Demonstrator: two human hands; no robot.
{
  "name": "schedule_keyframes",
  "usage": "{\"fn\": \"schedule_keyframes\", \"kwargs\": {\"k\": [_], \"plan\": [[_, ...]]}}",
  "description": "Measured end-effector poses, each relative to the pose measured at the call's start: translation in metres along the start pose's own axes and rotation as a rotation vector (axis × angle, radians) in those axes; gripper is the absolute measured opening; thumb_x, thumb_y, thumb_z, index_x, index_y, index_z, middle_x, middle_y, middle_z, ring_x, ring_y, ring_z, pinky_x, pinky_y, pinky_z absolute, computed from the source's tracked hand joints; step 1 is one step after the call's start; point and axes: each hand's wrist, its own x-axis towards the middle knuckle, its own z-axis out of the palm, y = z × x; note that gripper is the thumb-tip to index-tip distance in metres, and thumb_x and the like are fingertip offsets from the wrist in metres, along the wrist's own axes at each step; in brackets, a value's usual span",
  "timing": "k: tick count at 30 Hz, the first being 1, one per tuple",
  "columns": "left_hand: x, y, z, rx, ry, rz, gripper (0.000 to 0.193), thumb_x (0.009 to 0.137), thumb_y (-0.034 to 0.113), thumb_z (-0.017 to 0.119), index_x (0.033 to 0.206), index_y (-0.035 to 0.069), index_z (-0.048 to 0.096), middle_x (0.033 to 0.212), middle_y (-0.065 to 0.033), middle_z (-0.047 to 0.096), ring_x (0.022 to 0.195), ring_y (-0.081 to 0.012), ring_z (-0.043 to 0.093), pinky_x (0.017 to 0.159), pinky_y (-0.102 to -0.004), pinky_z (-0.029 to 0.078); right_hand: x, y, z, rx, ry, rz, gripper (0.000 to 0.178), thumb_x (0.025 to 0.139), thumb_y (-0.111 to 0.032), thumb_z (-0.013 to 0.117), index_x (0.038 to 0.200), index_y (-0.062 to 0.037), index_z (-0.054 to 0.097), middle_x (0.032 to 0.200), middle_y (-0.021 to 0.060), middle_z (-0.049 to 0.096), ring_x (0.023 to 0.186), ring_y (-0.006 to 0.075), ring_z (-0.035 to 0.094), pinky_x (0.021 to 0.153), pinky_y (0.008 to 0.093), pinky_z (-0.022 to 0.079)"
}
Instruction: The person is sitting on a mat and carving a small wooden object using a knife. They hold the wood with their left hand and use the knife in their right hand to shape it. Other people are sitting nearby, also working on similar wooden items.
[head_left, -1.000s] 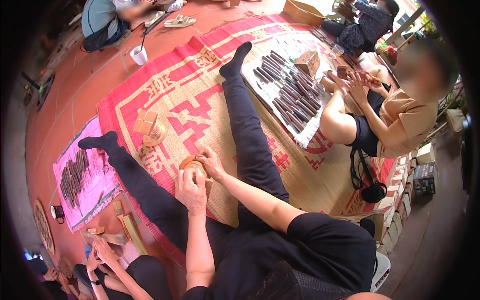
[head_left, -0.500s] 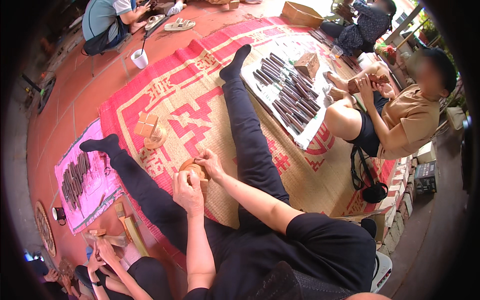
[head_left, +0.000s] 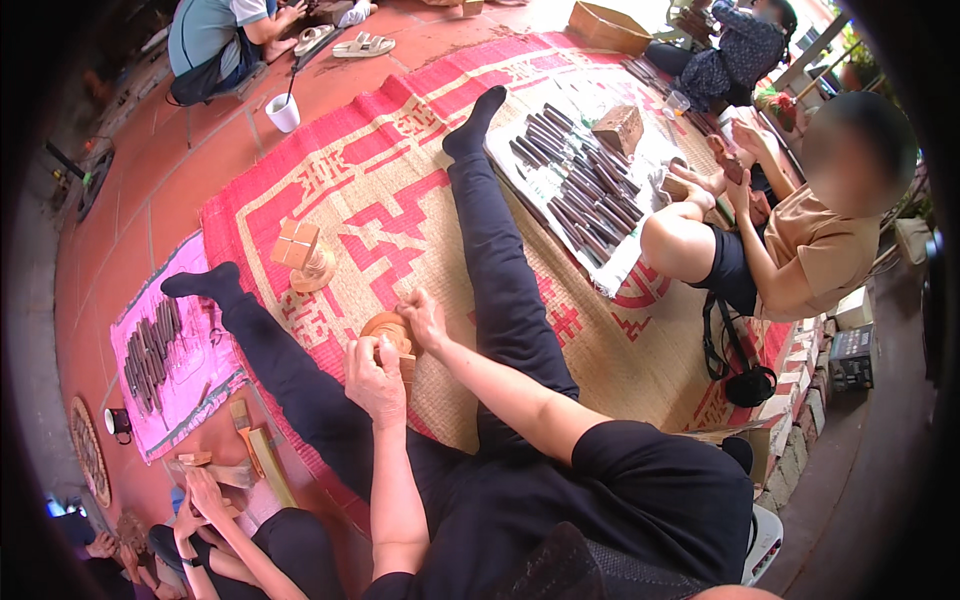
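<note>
Between my outstretched legs, my left hand (head_left: pixel 375 382) is wrapped round a light brown carved wooden piece (head_left: pixel 386 324). It has a rounded part at the top and a blocky part near my fingers. My right hand (head_left: pixel 424 321) is at the right side of that piece with its fingers curled in. The fingertips are pinched together, and whatever they hold is too small or hidden to make out. A similar wooden piece (head_left: pixel 306 258), a squared block joined to a round base, stands on the red and straw-coloured woven mat (head_left: pixel 425 215) beyond my hands.
On a white cloth (head_left: pixel 612 280) at right lie several dark-handled carving tools (head_left: pixel 585 190) and a wood block (head_left: pixel 618 130). A person in tan (head_left: pixel 810 235) sits beside it. More tools (head_left: pixel 152 350) rest on a pink cloth (head_left: pixel 185 425). A white mug (head_left: pixel 283 113) stands beyond the mat.
My right hand has shifted slightly up and right along the carved piece; my left hand keeps its hold. The person in tan has leaned and moved their hands farther away.
</note>
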Motion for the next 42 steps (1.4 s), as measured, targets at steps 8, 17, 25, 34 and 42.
{"fn": "schedule_keyframes", "kwargs": {"k": [8,17,25,34,42], "plan": [[-0.001,-0.006,-0.003,0.003,0.006,-0.029,0.02,0.092,0.02,0.059,0.083,0.003,0.056,0.079,-0.012,0.056,0.075,-0.0321,0.058,0.067,-0.0419,0.046,-0.009,-0.013,0.009,0.175,-0.215,-0.011,0.017,0.082,-0.019,0.07,0.088,-0.0041,0.063,0.083,0.0104,0.068,0.082,0.0202,0.064,0.075,0.0333,0.049],[-0.005,-0.006,-0.003,0.037,-0.012,-0.007,0.018,0.091,0.022,0.06,0.084,0.005,0.056,0.082,-0.011,0.056,0.078,-0.0329,0.058,0.069,-0.0426,0.048,0.018,-0.017,0.0,0.121,-0.151,0.104,0.021,0.081,-0.022,0.071,0.088,-0.0042,0.063,0.081,0.0129,0.069,0.081,0.0222,0.067,0.073,0.0384,0.049],[-0.004,-0.001,0.001,0.03,-0.022,0.049,0.021,0.089,0.026,0.062,0.082,0.008,0.056,0.082,-0.0104,0.055,0.076,-0.0324,0.058,0.066,-0.0439,0.048,0.006,-0.02,0.008,-0.074,-0.088,-0.065,0.019,0.082,-0.02,0.07,0.085,-0.0028,0.063,0.078,0.0125,0.068,0.075,0.0189,0.063,0.07,0.0338,0.049],[-0.002,-0.007,-0.001,0.034,0.008,0.01,0.019,0.09,0.023,0.06,0.083,0.006,0.057,0.082,-0.0102,0.056,0.078,-0.0318,0.059,0.068,-0.0413,0.048,-0.017,-0.024,-0.002,0.129,-0.171,-0.137,0.021,0.082,-0.021,0.07,0.086,-0.0028,0.062,0.077,0.0124,0.068,0.075,0.022,0.064,0.071,0.0359,0.049],[-0.005,-0.003,-0.004,0.039,0.023,-0.01,0.017,0.087,0.025,0.064,0.081,0.01,0.057,0.079,-0.0081,0.053,0.076,-0.0296,0.059,0.065,-0.0414,0.049,0.009,-0.031,-0.012,0.127,-0.118,0.081,0.016,0.083,-0.018,0.069,0.085,-0.0035,0.062,0.075,0.0062,0.065,0.073,0.0133,0.06,0.067,0.0294,0.048]]}}
